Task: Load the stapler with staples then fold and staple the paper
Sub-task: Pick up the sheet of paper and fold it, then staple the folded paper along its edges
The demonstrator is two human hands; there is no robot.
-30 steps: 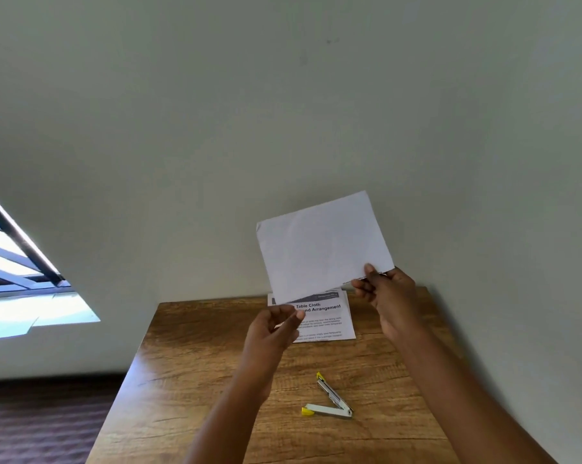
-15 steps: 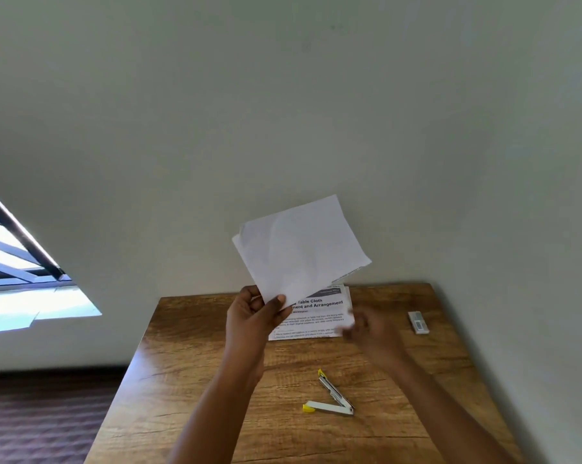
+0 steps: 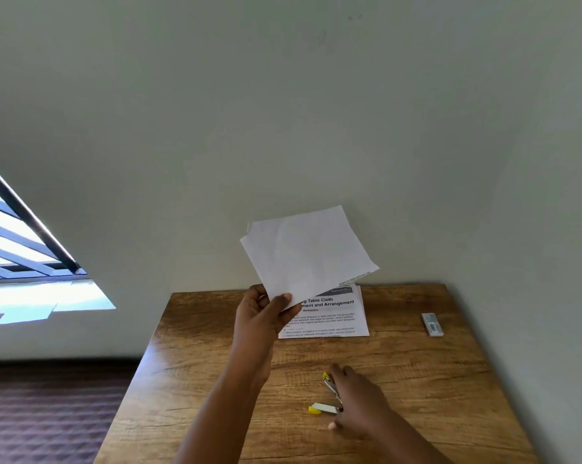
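Observation:
My left hand holds a folded white paper up above the far part of the wooden table, pinching its lower left corner. A small stapler with yellow tips lies swung open in a V near the table's middle. My right hand rests over the stapler's hinge end with its fingers curled around it; whether they grip it is unclear. A printed sheet lies flat at the back of the table, partly hidden by the held paper.
A small grey staple box sits near the table's right back corner. The table stands against a plain wall at the back and right. Dark carpet and a window are to the left.
My right hand let go of the paper and came down onto the stapler. The left hand took the paper by its lower corner and holds it alone, tilted.

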